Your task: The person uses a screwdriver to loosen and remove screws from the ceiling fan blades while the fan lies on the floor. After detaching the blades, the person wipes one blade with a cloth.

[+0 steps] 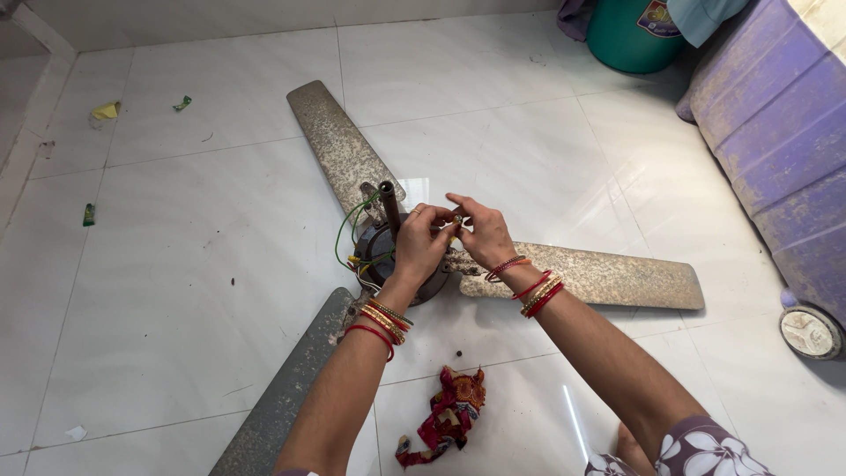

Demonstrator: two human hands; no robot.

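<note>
- Hands meet at frame centre: left hand (421,245) and right hand (483,231) pinch something small, perhaps a wire end, fingertips closed.
- Ceiling fan (493,269) lies flat on floor (176,282), so its motor faces up for reach.

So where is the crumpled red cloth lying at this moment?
The crumpled red cloth lies on the white tiled floor, low in the head view, between the person's forearms and just below the ceiling fan.

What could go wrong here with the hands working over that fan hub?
1. Both hands, left hand and right hand, pinch something tiny over the ceiling fan; dropped, it could vanish on the floor.
2. Loose wires beside the fingers may snag.
3. Bangles could catch the downrod.
</note>
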